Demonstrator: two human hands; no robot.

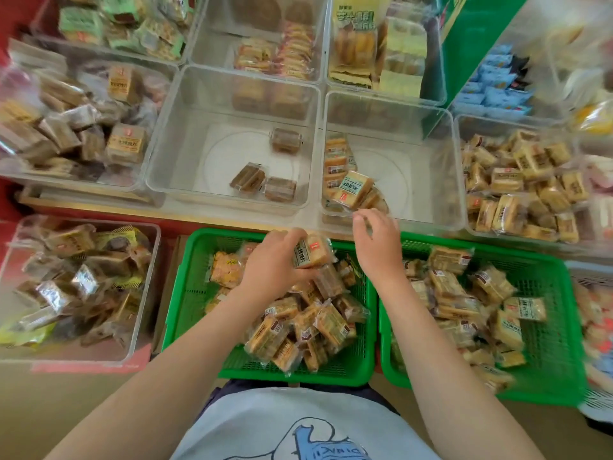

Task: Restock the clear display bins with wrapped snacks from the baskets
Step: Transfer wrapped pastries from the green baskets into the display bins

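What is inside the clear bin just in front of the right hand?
The clear bin holds a row of yellow wrapped snacks along its left wall, with one tilted packet on top near the right hand. Packets underneath are partly covered.

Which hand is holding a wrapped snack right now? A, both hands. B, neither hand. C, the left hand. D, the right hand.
C: the left hand grips a wrapped snack over the green basket, while the right hand has nothing in its loosely curled fingers.
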